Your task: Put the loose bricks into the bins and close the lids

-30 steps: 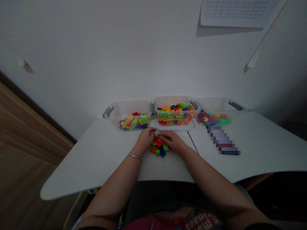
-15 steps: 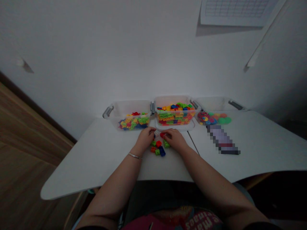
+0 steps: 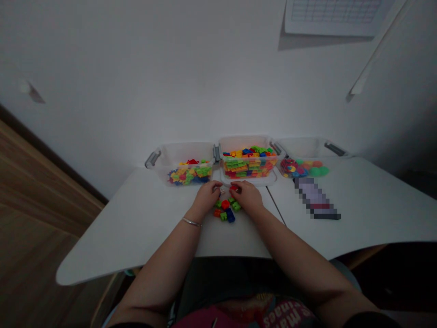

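Head view: two bare hands meet over a white smooth-topped table, their fingertips near each other but apart
Right hand: fingers curled, thumb and fingertips pinching a small red plastic piece
Left hand: fingers bent inward, a small whitish piece at the fingertips — whether it is gripped or only touched, I cannot tell
Loose pieces: just below the hands, a bright red chunky plastic block lies amid green ones, with an orange notched plastic block, a green notched plastic block and a dark blue oblong plastic block nearest the body
Left box: clear plastic with a grey handle, part filled with mixed coloured pieces
Middle box: clear plastic, fuller, heaped with coloured bricks
Right box: clear plastic, holding multicoloured pieces and rounded green ones
Pixelated slab: dark-edged, oblong, lying flat on the table in front of the right box
Left wrist: a thin silvery bangle
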Motion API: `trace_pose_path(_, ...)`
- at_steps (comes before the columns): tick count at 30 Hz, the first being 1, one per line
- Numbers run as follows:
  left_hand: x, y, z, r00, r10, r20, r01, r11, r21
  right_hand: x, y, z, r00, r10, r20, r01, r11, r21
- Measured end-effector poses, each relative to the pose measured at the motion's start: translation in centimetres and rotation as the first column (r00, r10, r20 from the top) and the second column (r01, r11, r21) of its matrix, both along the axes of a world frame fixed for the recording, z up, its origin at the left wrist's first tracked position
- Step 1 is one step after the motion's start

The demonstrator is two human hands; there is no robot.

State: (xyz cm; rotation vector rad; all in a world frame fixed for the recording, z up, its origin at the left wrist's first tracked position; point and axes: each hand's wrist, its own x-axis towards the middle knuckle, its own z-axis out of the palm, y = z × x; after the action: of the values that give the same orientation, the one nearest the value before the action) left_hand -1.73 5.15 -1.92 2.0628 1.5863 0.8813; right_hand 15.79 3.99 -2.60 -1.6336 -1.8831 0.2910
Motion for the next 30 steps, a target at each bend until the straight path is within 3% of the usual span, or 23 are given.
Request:
trace_pose_path(3, 0.0, -0.1, 0.1, 1.000, -0.001, -0.008, 0.001, 1.000, 0.003, 0.3, 0.3, -0.4, 0.995, 0.044, -0.092, -0.041, 0.999, 0.026)
trace_pose_path(8, 0.0, -0.1, 0.1, 1.000, 0.000, 0.000, 0.000, 1.000, 0.005, 0.9, 0.6, -1.1, 0.936, 0.149, -0.319, -0.096, 0.980, 0.177)
trace_pose_path(12, 0.0, -0.1, 0.0, 1.000, 0.005, 0.001, -0.005, 1.000, 0.003, 0.8, 0.8, -1.5, 0.865, 0.137, -0.483, -0.066, 0.985, 0.160)
trace_pose_path(17, 0.0, -0.1, 0.0, 1.000, 0.004, 0.006, -0.004, 1.000, 0.000, 1.0, 0.8, -1.6, 0.919, 0.150, -0.365, -0.067, 0.971, 0.231)
trace_pose_path(20, 0.0, -0.1, 0.0, 1.000, 0.000, 0.004, 0.000, 1.000, -0.016, 1.2, 0.4, -0.9, 0.945, 0.130, -0.301, -0.042, 0.958, 0.285)
trace_pose_path(24, -0.2, -0.1, 0.0, 1.000, 0.001, -0.009, -0.002, 1.000, -0.021, 1.7, 0.3, 0.9, 0.909, 0.095, -0.405, 0.060, 0.933, 0.354)
trace_pose_path(30, -0.6, -0.3, 0.1, 0.999, 0.002, -0.035, -0.003, 1.000, -0.009, 4.1, 2.0, 4.5, 0.894, -0.064, -0.444, 0.309, 0.805, 0.506)
